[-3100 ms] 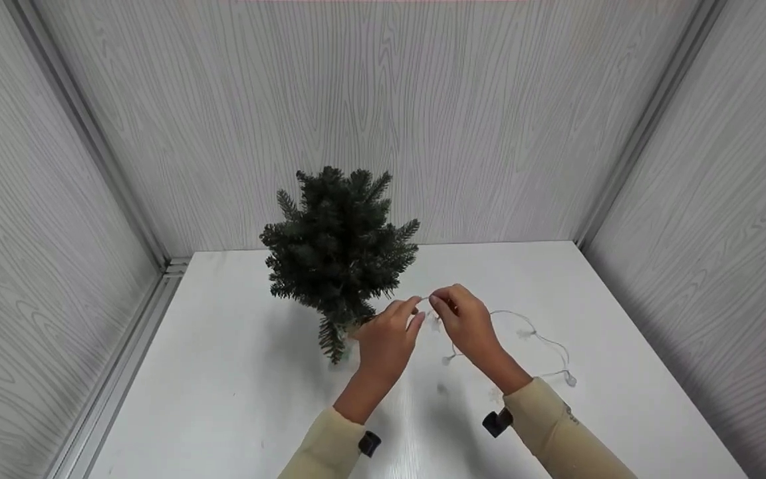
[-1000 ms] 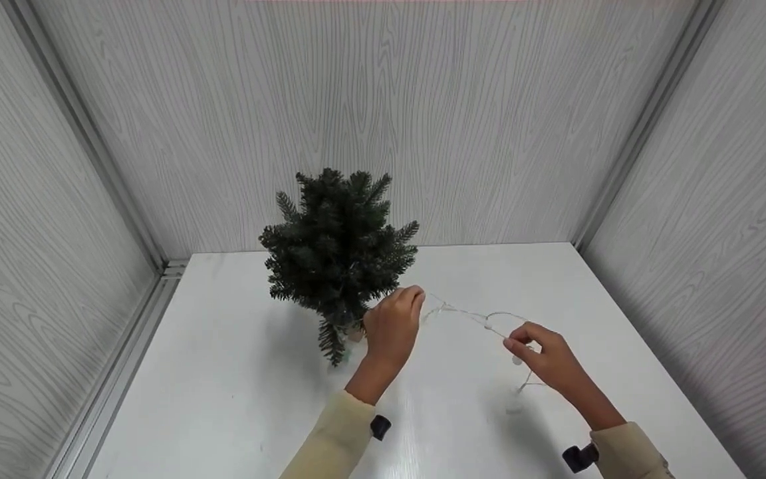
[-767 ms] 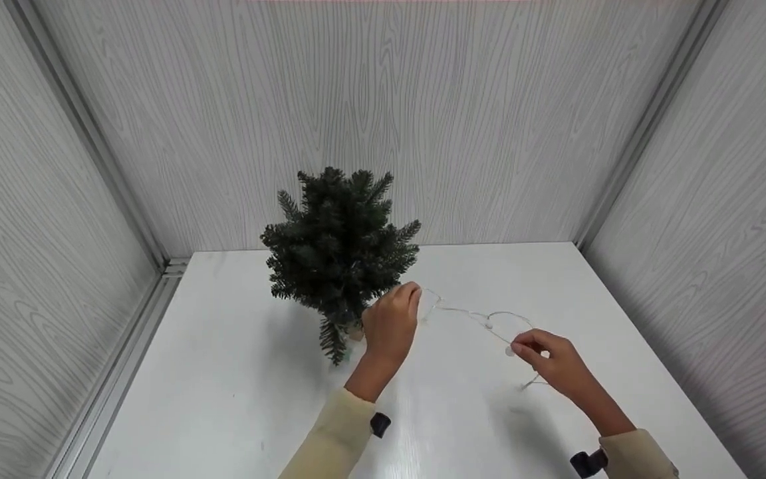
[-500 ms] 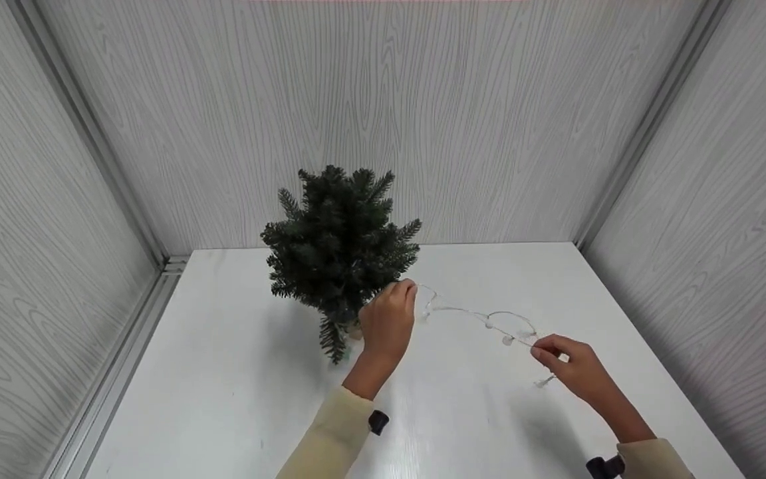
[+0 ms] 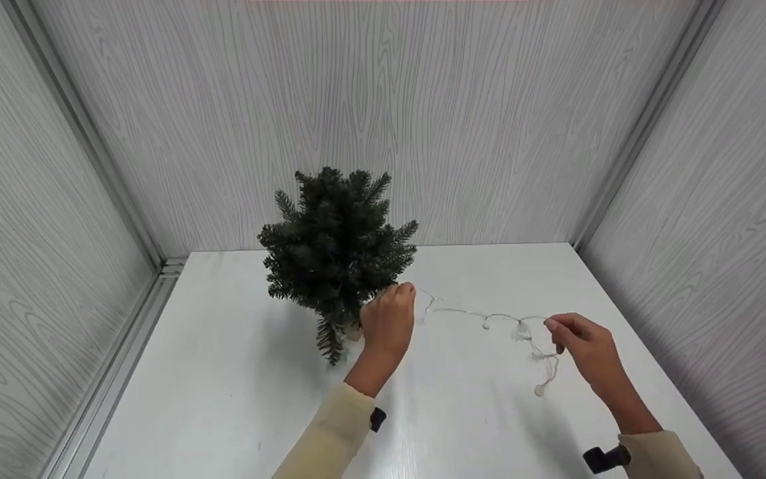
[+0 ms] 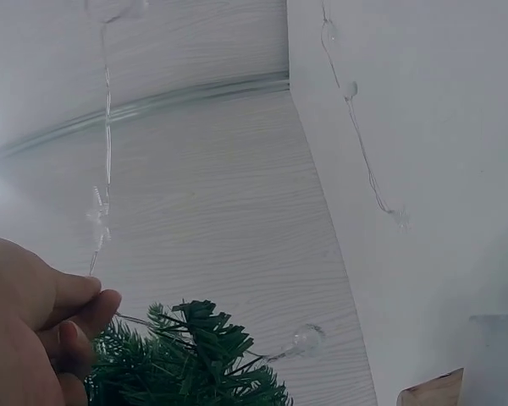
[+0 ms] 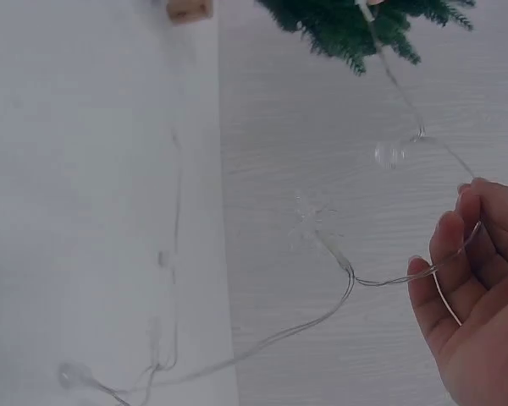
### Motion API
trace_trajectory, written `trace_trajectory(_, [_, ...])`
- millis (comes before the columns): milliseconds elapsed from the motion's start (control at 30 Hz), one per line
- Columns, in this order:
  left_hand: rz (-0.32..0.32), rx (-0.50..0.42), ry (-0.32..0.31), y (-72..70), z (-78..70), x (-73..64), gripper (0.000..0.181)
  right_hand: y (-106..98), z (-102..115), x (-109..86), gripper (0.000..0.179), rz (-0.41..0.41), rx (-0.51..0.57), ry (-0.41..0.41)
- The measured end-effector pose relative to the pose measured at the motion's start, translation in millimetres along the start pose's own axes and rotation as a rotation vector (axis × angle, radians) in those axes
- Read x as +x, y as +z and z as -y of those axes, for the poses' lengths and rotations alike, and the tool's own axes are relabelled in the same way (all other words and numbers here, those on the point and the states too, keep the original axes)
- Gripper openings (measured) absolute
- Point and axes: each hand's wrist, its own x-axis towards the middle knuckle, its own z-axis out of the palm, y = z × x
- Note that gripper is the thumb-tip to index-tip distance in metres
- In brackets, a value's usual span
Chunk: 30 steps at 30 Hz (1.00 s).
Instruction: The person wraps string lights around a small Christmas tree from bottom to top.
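Observation:
A small artificial Christmas tree (image 5: pixel 336 246) stands left of centre, dark green and bushy. My left hand (image 5: pixel 386 322) is at its lower right side and pinches the thin wire of a string of fairy lights (image 5: pixel 463 311) between thumb and fingers. In the left wrist view, a clear snowflake light (image 6: pixel 97 216) is just above the fingertips, and a clear round light (image 6: pixel 307 338) sticks out beside the branches. Farther right, my right hand (image 5: pixel 586 349) holds the wire between thumb and forefinger, other fingers loosely bent. From it dangles a loop with another snowflake light (image 7: pixel 313 222).
The white tabletop (image 5: pixel 463 412) lies under both hands, with grey wood-grain panels (image 5: pixel 489 120) behind and on both sides. A wooden block (image 7: pixel 189 10) shows at the tree's base. A black wrist camera (image 5: pixel 606 459) sits at the right cuff.
From close together, my hands have moved apart. The right one went rightward along the wire and lately rose a little, drawing the string out. My left hand shifted only slightly beside the tree.

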Motion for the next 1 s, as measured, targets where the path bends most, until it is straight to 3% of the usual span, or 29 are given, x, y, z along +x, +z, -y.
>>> trace_trajectory(133, [0.039, 0.035, 0.017, 1.2, 0.1, -0.4, 0.011, 10.7, 24.6, 11.2, 0.029, -0.032, 0.164, 0.025])
trace_trajectory(267, [0.069, 0.002, 0.022, -1.9, -0.8, 3.0, 0.012, 24.4, 42.8, 22.0, 0.033, -0.052, 0.234, 0.028])
trace_trajectory(433, [0.130, -0.147, 0.024, -14.0, -7.1, 17.0, 0.011, 41.4, 55.8, 33.3, 0.034, -0.053, 0.257, 0.034])
trace_trajectory(700, [0.364, -0.490, 0.062, -36.5, -29.7, 51.8, 0.019, 59.1, 67.9, 44.6, 0.035, -0.027, 0.244, 0.062])
trace_trajectory(833, [0.455, -0.533, 0.115, -41.2, -41.1, 66.1, 0.023, 67.0, 76.8, 48.4, 0.034, -0.022, 0.246, 0.070])
trace_trajectory(1000, [0.481, -0.526, 0.168, -40.6, -48.5, 76.7, 0.021, 74.2, 86.6, 51.7, 0.034, -0.004, 0.268, 0.061])
